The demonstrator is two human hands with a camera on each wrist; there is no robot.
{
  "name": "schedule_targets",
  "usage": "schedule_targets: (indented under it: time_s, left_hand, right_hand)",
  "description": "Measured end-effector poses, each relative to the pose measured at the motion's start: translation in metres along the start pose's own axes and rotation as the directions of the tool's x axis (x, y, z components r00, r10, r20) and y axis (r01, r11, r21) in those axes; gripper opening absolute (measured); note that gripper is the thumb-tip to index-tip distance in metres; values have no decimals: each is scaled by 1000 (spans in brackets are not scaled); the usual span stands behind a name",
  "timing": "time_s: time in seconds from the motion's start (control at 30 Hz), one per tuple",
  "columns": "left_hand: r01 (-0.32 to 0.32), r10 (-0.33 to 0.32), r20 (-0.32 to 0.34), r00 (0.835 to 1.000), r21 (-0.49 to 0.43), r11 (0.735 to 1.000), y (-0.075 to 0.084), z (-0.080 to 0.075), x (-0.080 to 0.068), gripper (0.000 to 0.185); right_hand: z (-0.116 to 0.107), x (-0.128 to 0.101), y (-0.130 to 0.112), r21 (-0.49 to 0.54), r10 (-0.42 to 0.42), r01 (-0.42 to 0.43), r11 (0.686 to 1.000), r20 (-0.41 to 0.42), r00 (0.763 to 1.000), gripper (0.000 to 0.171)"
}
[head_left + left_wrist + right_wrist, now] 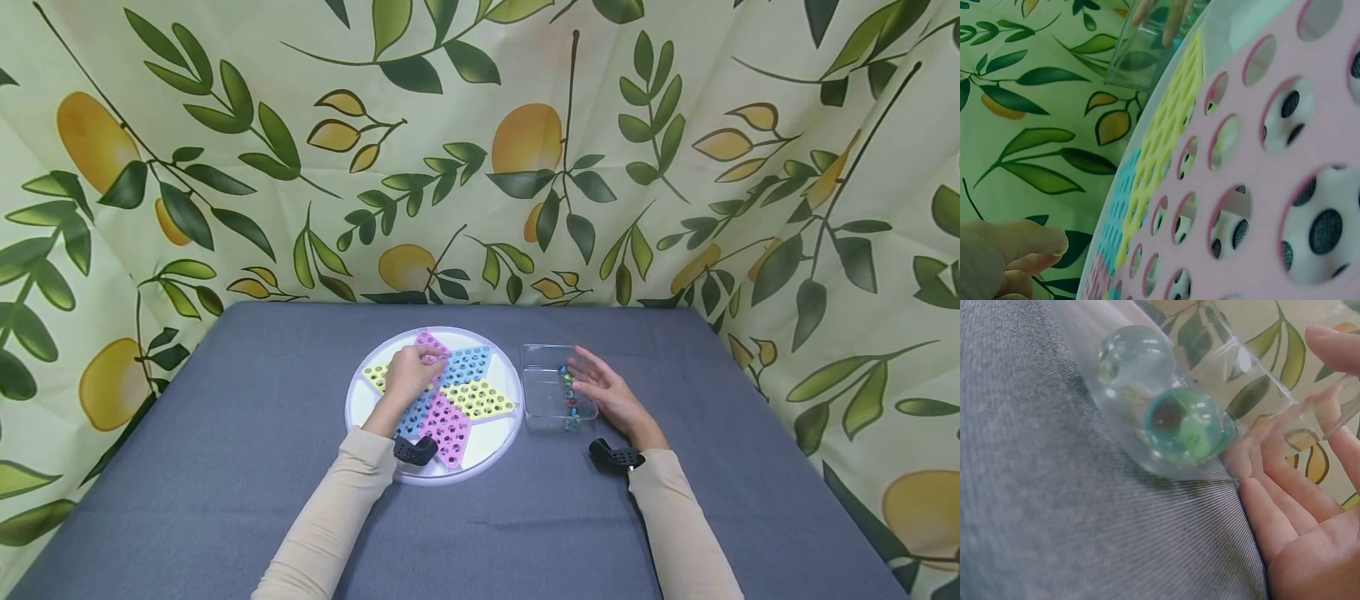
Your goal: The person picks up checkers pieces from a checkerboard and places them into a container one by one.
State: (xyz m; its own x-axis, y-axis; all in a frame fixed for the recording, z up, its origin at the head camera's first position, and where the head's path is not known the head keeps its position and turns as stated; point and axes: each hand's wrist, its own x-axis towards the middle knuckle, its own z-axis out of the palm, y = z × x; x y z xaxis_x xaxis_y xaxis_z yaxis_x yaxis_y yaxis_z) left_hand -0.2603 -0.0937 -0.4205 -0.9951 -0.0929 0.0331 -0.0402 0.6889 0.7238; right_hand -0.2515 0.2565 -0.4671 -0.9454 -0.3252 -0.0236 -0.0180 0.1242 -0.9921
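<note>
A round white board [480, 454] carries a six-pointed star of pink, blue and yellow perforated fields, seen close up as pink holes [1254, 156]. My left hand [411, 372] hovers over the star's far pink point with fingers curled [1029, 240]; whether they pinch a marble is hidden. Right of the board stands a clear plastic container [542, 367] holding several marbles [570, 400]. My right hand [603, 390] lies flat against its right wall with straight fingers [1297, 519]. A clear marble [1135, 359] and a green-blue marble [1188, 425] sit inside the container wall [1079, 331].
The grey cloth-covered table [225, 433] stretches around the board and the container. A leaf-and-lemon patterned curtain [480, 167] closes off the back and both sides. Black wrist cameras [415, 450] sit on both forearms.
</note>
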Motion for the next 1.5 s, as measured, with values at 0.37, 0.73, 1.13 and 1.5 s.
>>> schedule_targets:
  time_s: [0.37, 0.73, 1.13, 1.5]
  left_hand:
    - [-31, 31, 11, 999, -30, 999, 7, 1, -3, 28]
    - [-86, 88, 30, 996, -49, 995, 15, 6, -8, 26]
    - [-138, 141, 49, 989, -64, 988, 28, 10, -15, 26]
    - [-210, 216, 91, 972, -67, 975, 36, 18, -21, 27]
  right_hand:
    - [-1, 0, 1, 15, -11, 11, 1000, 4, 1000, 73]
    - [0, 1, 2, 18, 5, -5, 1000, -6, 1000, 72]
    - [0, 1, 1, 29, 1, -1, 1000, -1, 1000, 74]
    - [0, 0, 0, 27, -7, 7, 1000, -2, 1000, 73]
